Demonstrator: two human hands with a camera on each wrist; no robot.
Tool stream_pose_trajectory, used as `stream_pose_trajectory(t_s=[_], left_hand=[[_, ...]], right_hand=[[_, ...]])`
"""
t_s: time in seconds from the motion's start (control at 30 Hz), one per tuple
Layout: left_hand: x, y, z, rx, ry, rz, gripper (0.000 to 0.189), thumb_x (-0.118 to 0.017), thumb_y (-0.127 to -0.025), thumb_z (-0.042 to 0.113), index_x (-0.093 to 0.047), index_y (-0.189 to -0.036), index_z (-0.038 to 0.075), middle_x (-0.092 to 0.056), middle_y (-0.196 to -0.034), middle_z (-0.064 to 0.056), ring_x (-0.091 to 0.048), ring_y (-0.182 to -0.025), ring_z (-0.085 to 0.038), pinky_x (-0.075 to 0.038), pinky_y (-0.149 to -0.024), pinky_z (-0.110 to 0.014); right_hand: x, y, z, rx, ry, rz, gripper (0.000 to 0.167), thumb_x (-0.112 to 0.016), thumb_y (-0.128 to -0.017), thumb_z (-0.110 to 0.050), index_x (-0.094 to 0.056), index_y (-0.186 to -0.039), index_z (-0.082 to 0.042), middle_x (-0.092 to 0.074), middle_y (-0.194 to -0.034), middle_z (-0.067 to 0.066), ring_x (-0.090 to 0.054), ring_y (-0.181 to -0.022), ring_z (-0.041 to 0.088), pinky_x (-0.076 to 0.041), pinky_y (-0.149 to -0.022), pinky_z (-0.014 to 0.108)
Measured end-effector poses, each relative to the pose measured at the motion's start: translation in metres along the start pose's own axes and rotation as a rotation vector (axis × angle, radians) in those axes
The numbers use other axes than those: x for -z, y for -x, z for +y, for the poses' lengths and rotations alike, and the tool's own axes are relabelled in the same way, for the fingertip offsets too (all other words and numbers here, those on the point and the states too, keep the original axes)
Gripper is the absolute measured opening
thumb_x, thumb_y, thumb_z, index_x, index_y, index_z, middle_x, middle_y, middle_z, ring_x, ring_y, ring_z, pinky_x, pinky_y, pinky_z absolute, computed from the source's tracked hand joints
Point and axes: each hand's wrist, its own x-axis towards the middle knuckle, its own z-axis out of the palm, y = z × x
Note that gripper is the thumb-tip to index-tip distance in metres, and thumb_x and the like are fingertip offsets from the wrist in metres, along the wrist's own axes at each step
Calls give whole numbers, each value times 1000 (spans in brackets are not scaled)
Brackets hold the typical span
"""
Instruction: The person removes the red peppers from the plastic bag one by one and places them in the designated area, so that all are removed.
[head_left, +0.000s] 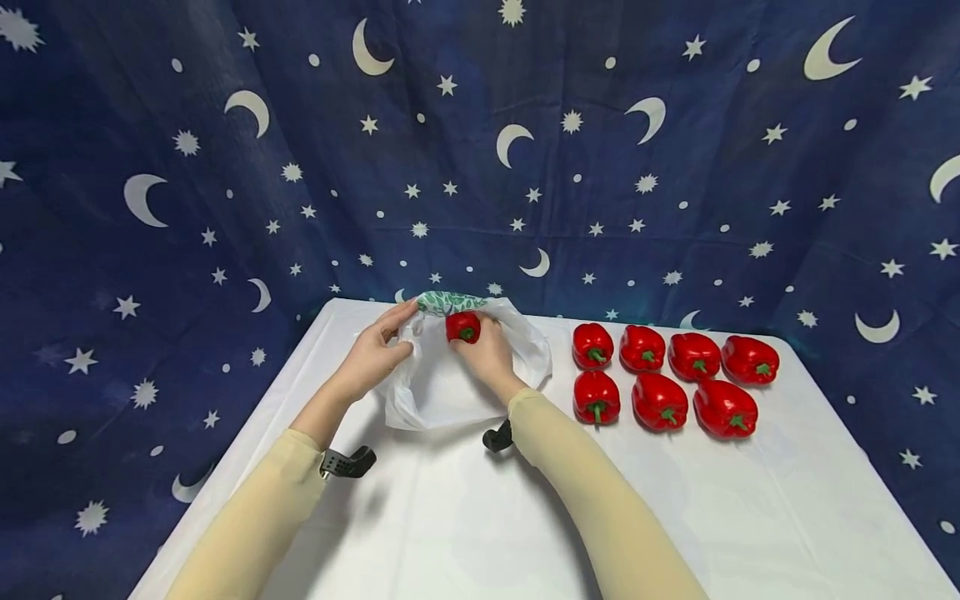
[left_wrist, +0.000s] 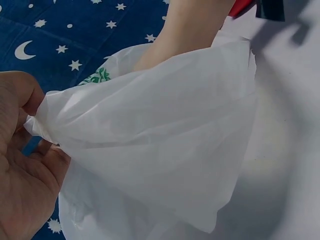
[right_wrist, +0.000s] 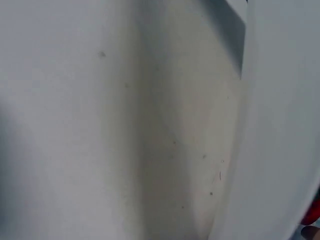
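Note:
A white plastic bag [head_left: 450, 392] with a green leaf print [head_left: 448, 303] stands with its mouth spread on the table. My left hand [head_left: 378, 350] pinches the left side of its rim; the left wrist view shows the gathered plastic [left_wrist: 46, 120] between thumb and fingers. Inside the mouth, my right hand [head_left: 489, 350] grips a red bell pepper [head_left: 462, 327], its green stem facing me. The left wrist view has the right forearm [left_wrist: 185, 35] reaching in behind the bag's near wall. White plastic [right_wrist: 280, 120] fills much of the right wrist view, with only a sliver of pepper [right_wrist: 313, 212] at the edge.
To the right of the bag, several red bell peppers [head_left: 660, 402] lie in two rows on the white-covered table [head_left: 465, 517]. A dark blue curtain [head_left: 465, 150] with moons and stars hangs right behind the table's far edge.

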Motion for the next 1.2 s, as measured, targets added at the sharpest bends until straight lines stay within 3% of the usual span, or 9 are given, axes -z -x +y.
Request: stream_pose_trajectory(t_s=[0.3,0.7,0.87,1.2], left_hand=[[-7,4,-2,14,-18,6,66,-56,-92,-6,-40,-156,2,-31,-165,-2,-25,-152,-22,-23,-122,-45],[-5,2,-3,29,-51,-5,66,-57,-93,-1,-40,-157,6,-31,-165,1,-26,-151,-19,-25,-121,-43],[-1,-1,-4,41,-41,-9,66,-56,-94,-2,-39,-157,6,-30,-166,1,-27,-151,-22,-25,-121,-45],[1,-2,-3,53,-50,-11,66,-52,-93,-9,-37,-156,-1,-28,-167,-8,-24,-152,-26,-20,-122,-46]], right_hand=[[-5,-4,-3,-20,60,22,65,-83,-84,-40,-59,-134,-6,-60,-126,16,-60,-115,31,-49,-99,42],[-1,-2,3,3,54,-27,63,-81,-84,-31,-57,-138,-9,-60,-129,15,-59,-118,30,-49,-101,41],[11,3,7,73,24,-143,66,-81,-82,-28,-56,-140,-9,-61,-131,9,-59,-118,25,-48,-102,39],[47,24,21,240,-82,-486,66,-82,-81,-18,-54,-140,-8,-62,-131,7,-60,-116,22,-48,-101,37]])
